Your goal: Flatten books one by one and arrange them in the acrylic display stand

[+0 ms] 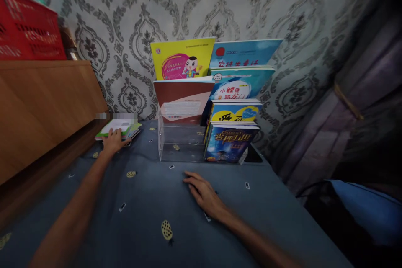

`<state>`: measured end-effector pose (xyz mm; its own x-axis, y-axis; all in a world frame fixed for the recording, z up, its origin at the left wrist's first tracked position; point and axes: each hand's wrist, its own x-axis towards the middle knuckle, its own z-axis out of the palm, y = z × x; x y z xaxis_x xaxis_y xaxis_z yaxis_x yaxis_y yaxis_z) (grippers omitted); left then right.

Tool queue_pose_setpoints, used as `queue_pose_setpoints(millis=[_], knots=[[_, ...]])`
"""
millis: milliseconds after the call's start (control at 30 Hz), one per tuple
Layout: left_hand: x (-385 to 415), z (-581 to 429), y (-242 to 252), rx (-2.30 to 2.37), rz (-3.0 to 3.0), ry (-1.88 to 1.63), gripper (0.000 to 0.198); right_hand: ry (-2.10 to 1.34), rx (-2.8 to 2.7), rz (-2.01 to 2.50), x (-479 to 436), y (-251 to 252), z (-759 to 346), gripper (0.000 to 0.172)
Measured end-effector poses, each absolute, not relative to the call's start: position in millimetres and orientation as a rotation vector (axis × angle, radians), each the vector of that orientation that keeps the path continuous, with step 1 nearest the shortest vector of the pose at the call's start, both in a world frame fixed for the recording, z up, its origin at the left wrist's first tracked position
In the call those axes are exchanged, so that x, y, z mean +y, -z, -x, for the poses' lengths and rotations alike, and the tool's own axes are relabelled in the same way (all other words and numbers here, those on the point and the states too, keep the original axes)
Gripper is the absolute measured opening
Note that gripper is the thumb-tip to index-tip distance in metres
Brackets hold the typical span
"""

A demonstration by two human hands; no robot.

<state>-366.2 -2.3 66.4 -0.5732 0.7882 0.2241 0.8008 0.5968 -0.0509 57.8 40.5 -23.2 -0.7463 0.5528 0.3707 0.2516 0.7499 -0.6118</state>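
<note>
Our left hand [114, 140] lies, fingers spread, on the book stack [123, 125] at far left, just beside the wooden panel [47, 109] (whether we grip it, we cannot tell). Our right hand [203, 192], loosely open, is just nearer than the clear book rack [185, 153]. A broad stretch of blue cloth [144, 201] separates our hands; its right edge slants toward near right.

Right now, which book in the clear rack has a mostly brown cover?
The left column's front book, directly before the yellow cartoon-cover book. Its facing cover is mostly brown; the rest show yellow or blue.
</note>
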Motion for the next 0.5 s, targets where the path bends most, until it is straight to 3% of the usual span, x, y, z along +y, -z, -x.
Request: queue_pose_setpoints(millis=[500], knots=[[6.8,406.4,-102.9,-2.514,1.508,-0.107,0.045,-0.801,-2.372,0.616,43.1,25.8,-58.8,0.032]])
